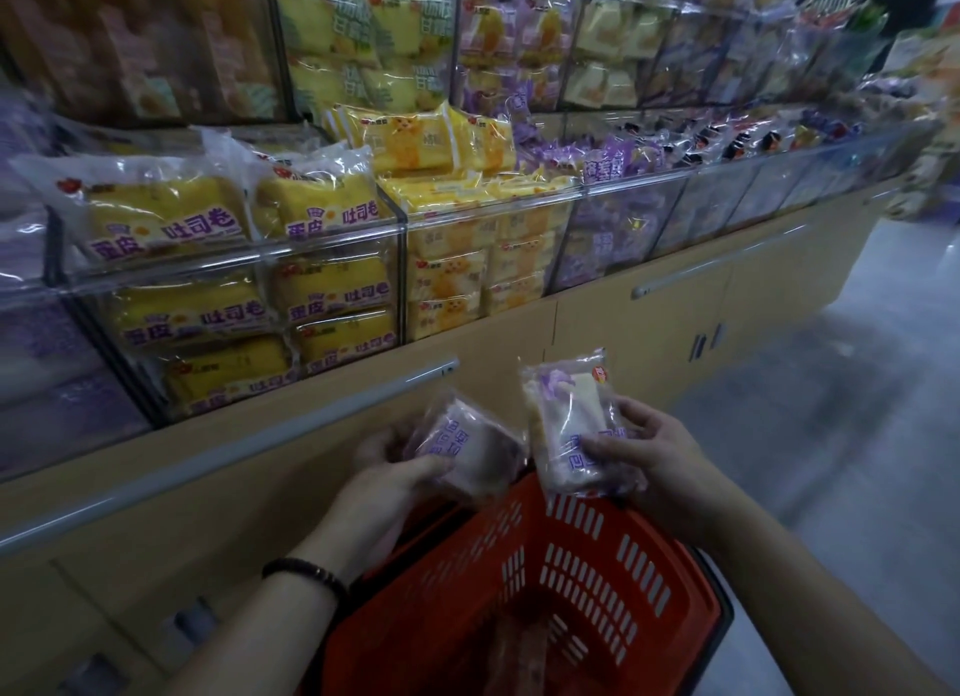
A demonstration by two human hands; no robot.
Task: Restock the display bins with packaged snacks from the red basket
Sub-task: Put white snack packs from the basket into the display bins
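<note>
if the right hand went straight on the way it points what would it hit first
Probably the purple packet held by the left hand: the right hand points left toward it, its own packet leading. Depth is unclear.

Two hands showed, left hand (400, 474) and right hand (649, 446), with two purple snack packets (467, 448) and one red basket (597, 565). One dark bracelet (306, 573) was visible. The yellow packs (322, 290) in the bins were too many to count.
</note>
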